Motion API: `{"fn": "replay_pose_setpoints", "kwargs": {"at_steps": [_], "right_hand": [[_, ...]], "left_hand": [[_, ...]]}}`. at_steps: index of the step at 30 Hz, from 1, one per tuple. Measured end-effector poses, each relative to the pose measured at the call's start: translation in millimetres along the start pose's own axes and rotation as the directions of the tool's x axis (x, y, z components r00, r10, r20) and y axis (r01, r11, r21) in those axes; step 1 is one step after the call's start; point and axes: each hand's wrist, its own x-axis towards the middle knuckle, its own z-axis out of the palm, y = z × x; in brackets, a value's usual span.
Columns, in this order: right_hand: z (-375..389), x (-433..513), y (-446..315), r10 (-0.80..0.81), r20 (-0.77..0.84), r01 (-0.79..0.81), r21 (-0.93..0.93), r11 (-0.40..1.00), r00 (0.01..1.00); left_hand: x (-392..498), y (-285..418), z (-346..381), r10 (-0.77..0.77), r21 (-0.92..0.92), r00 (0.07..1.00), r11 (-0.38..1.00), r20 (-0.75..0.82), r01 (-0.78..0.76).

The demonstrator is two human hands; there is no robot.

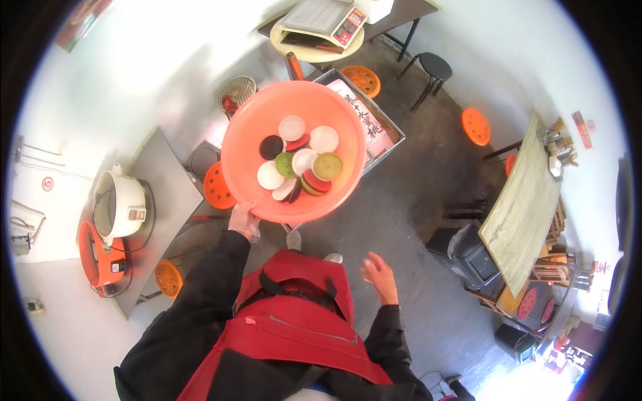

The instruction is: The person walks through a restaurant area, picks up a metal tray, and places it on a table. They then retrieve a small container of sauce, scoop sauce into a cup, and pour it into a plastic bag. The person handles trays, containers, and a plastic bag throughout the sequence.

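Observation:
In a thin clear glove, my left hand (244, 222) grips the lower left rim of a large orange-pink plastic basin (251, 200). Small round dishes or lids lie loosely inside it, among them a white one (323, 139), a black one (271, 147), a green one (327, 166) and a red one (317, 181). My right hand (380, 276) is bare and empty, held in the air right of the red apron (301, 326), fingers apart and not touching the basin. Partly covered by the basin, a metal-edged tray or cart top (398, 135) holds a pink sheet bearing writing.
A digital scale (321, 22) sits on a round board at the top. Left, a grey table (170, 195) carries cream (119, 200) and orange (103, 255) cooker bodies. Orange stools (219, 185) stand near it. Right are a stone-patterned table (526, 200) and a black bin (471, 255).

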Motion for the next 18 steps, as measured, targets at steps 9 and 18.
{"fn": "replay_pose_setpoints", "kwargs": {"at_steps": [9,18], "right_hand": [[93.5,8.3,-77.3,-0.016,0.168,-0.077,0.531,0.844,0.986],[130.8,-0.5,-82.3,0.124,0.164,-0.190,0.501,0.844,0.979]], "left_hand": [[-18.0,-70.3,14.4,-0.142,0.206,0.983,0.972,0.120,0.115],[-55.2,-53.0,-24.8,-0.251,0.086,0.967,0.963,-0.039,0.254]]}}
